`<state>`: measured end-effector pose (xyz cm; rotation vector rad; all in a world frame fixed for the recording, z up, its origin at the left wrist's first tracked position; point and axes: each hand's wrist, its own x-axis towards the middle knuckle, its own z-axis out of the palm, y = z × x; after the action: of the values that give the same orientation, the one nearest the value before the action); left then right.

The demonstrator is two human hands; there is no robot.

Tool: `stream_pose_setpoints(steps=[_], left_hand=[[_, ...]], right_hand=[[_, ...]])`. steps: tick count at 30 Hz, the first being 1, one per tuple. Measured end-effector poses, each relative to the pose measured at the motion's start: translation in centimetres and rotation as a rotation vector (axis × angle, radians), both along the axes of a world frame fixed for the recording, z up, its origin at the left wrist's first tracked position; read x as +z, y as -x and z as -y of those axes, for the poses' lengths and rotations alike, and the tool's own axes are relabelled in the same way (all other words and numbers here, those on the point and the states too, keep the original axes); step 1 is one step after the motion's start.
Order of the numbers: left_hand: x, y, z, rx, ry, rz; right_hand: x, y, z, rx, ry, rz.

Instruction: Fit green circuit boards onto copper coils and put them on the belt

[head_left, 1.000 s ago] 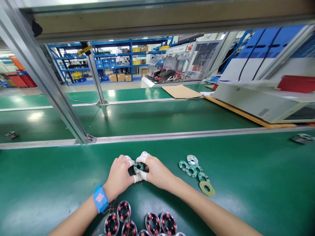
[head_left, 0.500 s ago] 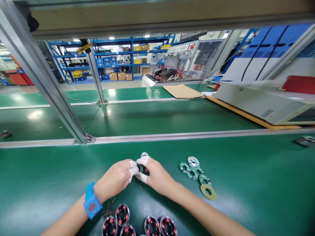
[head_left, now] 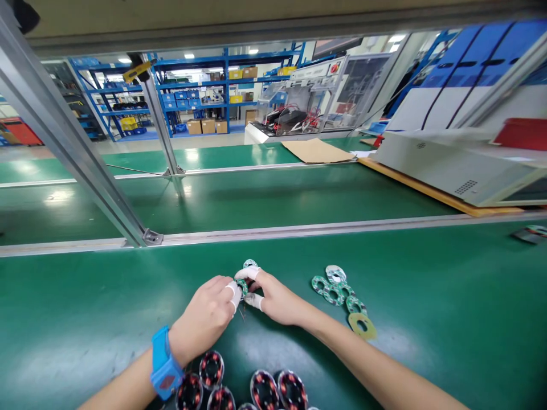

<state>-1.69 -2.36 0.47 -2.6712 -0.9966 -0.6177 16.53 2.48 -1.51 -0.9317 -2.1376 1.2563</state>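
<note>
Left hand: left hand [head_left: 209, 306], fingers closed in a pinch on the near-left edge of a small green ring board [head_left: 243, 287]; white cots on the fingertips, blue wristband [head_left: 164, 364] on the wrist.
Right hand: right hand [head_left: 277, 299], finger and thumb parted in a C about the ring's right side; can't tell if they grip.
Ring board: between the two hands, over the green bench [head_left: 448, 285]; thin wires below it. Resting or lifted: can't tell.
Loose boards: one pale ring [head_left: 250, 263] just beyond the right fingertips; cluster of green rings [head_left: 332, 294] to the right, touching or overlapping, yellow ring [head_left: 362, 326] at its near end.
Coils: black-and-red wound rings [head_left: 212, 369] at the near edge, some cut off by the frame.
Red bin: red bin [head_left: 521, 134] on top of the grey cabinet [head_left: 431, 162]; contents hidden.
Clear-covered machine: machine [head_left: 333, 85] across the benches; black parts and red cables inside.
Shelving: blue rack [head_left: 228, 94] with blue bins [head_left: 182, 103], yellow bins [head_left: 128, 123], cardboard boxes [head_left: 208, 126]; contents too small to read.
</note>
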Motion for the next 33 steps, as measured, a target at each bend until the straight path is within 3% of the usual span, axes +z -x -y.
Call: stream_pose_setpoints(steps=[6,14,21,25,28,33], left_hand=[[0.3,-0.6,0.3,0.021,-0.061,-0.073],[0.7,0.3,-0.1,-0.075,-0.054,-0.094],[0.6,-0.2,0.4,-0.043,-0.086,-0.127],[0.4,-0.3,0.5,-0.033,-0.027,-0.126],[0.3,0.1,-0.1,0.036,0.122,0.015],[0.7,1.4,-2.3,0.22,0.468,0.538]], right_hand=[[-0.4,0.3,0.1,-0.053,0.017,0.001],[0.0,0.3,0.0,-0.055,0.035,-0.016],[0.0,0.4,0.3,-0.07,0.031,-0.003],[0.1,-0.1,-0.6,0.027,0.136,-0.053],[0.5,-0.7,-1.8,-0.018,0.205,-0.109],[1.7,-1.1,-2.7,-0.218,0.172,-0.078]])
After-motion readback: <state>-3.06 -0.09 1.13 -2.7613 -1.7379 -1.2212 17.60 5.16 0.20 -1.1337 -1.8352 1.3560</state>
